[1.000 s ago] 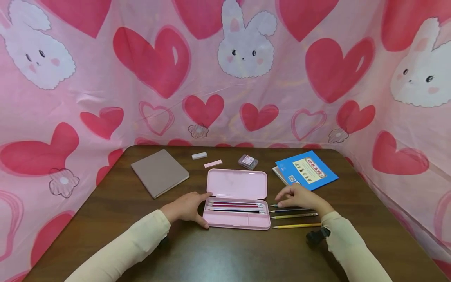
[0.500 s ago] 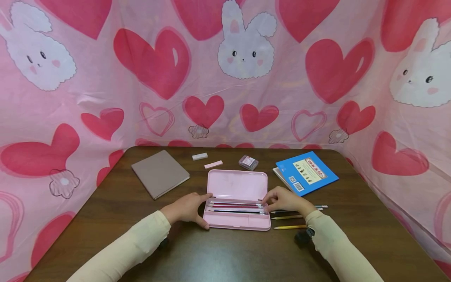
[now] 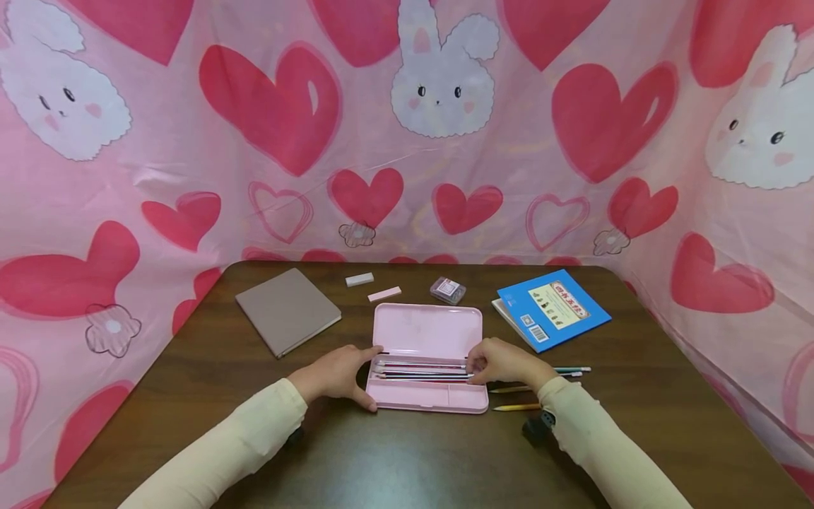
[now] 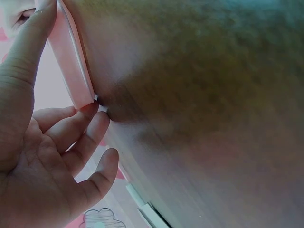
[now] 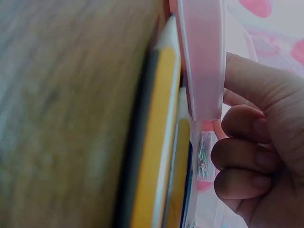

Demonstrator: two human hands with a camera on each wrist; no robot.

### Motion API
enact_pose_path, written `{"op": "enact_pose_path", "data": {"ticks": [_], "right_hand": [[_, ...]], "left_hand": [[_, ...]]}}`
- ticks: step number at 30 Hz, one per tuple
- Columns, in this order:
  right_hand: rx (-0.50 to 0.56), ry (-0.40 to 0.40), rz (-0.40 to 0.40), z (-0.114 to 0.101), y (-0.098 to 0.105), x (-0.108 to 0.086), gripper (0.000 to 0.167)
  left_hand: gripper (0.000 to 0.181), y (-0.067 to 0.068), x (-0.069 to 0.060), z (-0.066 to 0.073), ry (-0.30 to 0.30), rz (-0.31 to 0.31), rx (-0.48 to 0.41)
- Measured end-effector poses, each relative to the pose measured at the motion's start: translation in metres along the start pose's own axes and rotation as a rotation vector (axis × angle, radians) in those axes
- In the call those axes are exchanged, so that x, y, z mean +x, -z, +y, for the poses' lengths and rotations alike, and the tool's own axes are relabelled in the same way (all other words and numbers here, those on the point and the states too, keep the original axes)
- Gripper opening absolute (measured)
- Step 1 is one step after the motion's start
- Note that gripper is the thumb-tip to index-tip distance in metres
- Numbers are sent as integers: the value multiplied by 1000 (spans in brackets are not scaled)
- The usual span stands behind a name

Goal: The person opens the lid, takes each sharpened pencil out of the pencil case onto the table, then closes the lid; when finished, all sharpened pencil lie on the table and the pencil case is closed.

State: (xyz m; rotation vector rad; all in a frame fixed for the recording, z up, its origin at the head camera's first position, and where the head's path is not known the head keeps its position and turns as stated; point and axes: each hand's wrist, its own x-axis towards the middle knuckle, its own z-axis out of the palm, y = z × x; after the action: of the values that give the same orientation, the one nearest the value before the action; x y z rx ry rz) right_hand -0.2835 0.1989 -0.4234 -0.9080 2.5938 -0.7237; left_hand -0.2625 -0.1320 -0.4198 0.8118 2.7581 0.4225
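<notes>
An open pink pencil case lies on the table with several pencils in its rear compartment. My left hand holds the case's left end, thumb at the front corner and index finger by the hinge. In the left wrist view the fingers touch the pink wall. My right hand reaches over the case's right end and pinches the pencil ends; its fingertips are hidden inside. The right wrist view shows the other fingers curled beside the case. Under the right wrist lie loose pencils, among them a yellow pencil.
A grey-brown notebook lies at left. A white eraser block, a pink strip and a small clear box sit behind the case. At back right is a blue book. Pink hanging cloth surrounds the table.
My right hand has moved left from the loose pencils to the case and its fingers dip into the rear compartment. The pencils inside have shifted. My left hand has stayed put.
</notes>
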Motion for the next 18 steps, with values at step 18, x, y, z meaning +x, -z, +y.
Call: {"op": "enact_pose_path", "data": {"ticks": [18], "right_hand": [[88, -52, 181, 15, 10, -16, 13]], "left_hand": [[102, -1, 1, -2, -3, -1, -6]]}}
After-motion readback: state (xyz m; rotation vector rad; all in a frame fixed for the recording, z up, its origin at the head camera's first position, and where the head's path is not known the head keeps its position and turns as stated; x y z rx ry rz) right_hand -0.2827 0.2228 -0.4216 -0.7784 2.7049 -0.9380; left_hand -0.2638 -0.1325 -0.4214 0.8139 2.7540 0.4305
